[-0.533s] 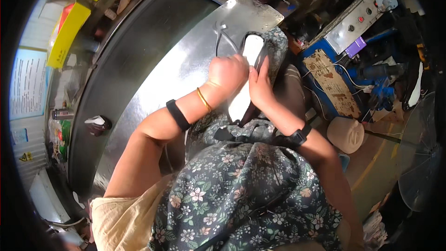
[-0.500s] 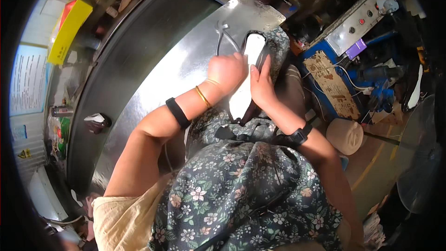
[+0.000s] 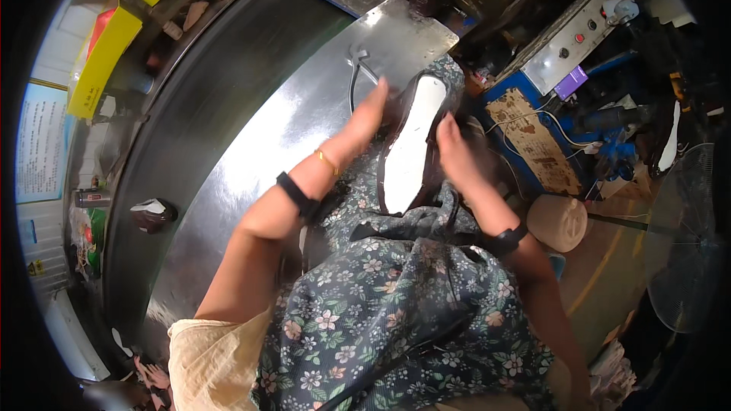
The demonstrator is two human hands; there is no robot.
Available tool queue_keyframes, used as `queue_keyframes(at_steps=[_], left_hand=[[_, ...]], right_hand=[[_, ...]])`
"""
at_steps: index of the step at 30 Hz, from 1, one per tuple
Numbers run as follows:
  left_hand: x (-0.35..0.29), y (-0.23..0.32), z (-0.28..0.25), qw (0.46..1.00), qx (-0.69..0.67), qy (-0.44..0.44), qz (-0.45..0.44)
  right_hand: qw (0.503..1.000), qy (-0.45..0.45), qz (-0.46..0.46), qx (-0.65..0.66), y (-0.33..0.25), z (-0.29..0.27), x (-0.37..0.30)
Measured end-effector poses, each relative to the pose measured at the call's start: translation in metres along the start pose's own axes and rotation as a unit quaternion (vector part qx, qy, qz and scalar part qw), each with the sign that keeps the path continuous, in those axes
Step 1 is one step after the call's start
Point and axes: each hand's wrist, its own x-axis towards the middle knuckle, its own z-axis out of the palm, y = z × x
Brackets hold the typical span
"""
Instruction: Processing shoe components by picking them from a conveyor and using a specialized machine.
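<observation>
A dark brown shoe [image 3: 412,144] lies sole-up on my lap, its white underside showing and its pointed toe towards me. Along its left side is my left hand [image 3: 368,116], blurred, fingers stretched out and pointing away from me. On the other side, my right hand [image 3: 460,154] is open beside the shoe with the thumb raised; its other fingers are partly hidden and smeared. Whether either hand touches the shoe is hard to tell. Beyond my left hand, a metal tool with long curved arms [image 3: 354,80] rests on the shiny metal tabletop [image 3: 263,118].
A dark conveyor belt [image 3: 221,53] curves along the left, carrying another dark shoe [image 3: 152,215]. To the right are a control panel [image 3: 585,30] with buttons, a blue machine frame [image 3: 509,95], a beige container [image 3: 558,223] and a round fan guard [image 3: 685,236].
My hands have come off the white underside and moved apart to the shoe's two sides. More of the underside shows, and the shoe sits slightly nearer me.
</observation>
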Motion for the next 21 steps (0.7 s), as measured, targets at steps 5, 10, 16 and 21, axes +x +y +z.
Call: queue_keyframes(at_steps=[5,10,16,21], left_hand=[[0.035,0.05,0.041,0.994,-0.007,-0.043,-0.097],[0.026,0.061,0.048,0.836,0.543,0.003,0.079],[0.019,-0.004,0.003,0.98,0.135,-0.043,0.138],[-0.115,-0.007,-0.007,0.988,-0.027,-0.139,-0.063]], right_hand=[[0.96,0.059,0.233,0.145,-0.045,-0.01,0.082],[0.911,0.066,-0.115,-0.391,-0.026,-0.003,0.102],[0.983,-0.02,-0.141,0.118,-0.032,0.015,0.097],[0.957,-0.047,-0.03,0.286,-0.013,0.0,0.107]])
